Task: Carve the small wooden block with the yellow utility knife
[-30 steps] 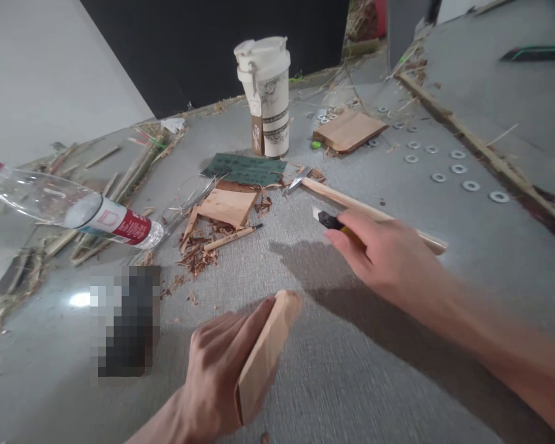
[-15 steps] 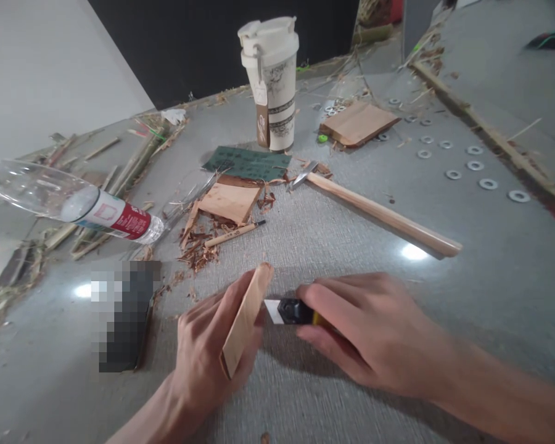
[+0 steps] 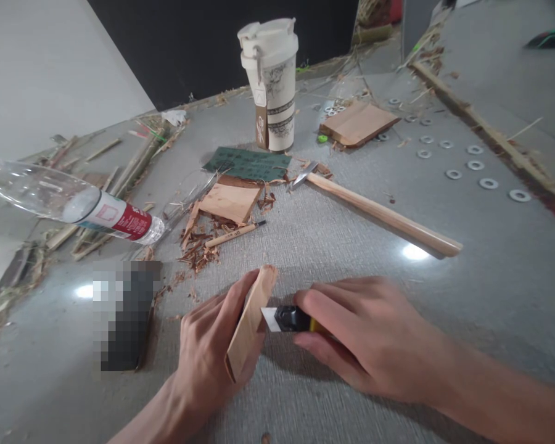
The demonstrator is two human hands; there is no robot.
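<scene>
My left hand (image 3: 208, 345) is closed around a small flat piece of wood (image 3: 252, 320), which stands tilted with its narrow edge towards me. In my right hand (image 3: 365, 339) is a utility knife (image 3: 293, 319) with a black head and some yellow on its body. Its short blade points left and meets, or nearly meets, the right side of the wood; actual contact I cannot make out. Beyond my hands, a wooden-handled pencil-like tool (image 3: 234, 235) with a dark tip lies beside brown shavings (image 3: 198, 253) and a flat wood block (image 3: 231, 200).
A hammer (image 3: 379, 209) lies at the right, near several metal washers (image 3: 475, 165). Behind stand a white cup (image 3: 277, 86) and another wood block (image 3: 358, 123). Green sandpaper (image 3: 247, 163) lies mid-table. On the left are a plastic bottle (image 3: 106, 213) and a pixelated dark object (image 3: 124, 320).
The knife blade has shifted slightly left and down along the wood's edge. My left hand and the wood have moved a little right and down.
</scene>
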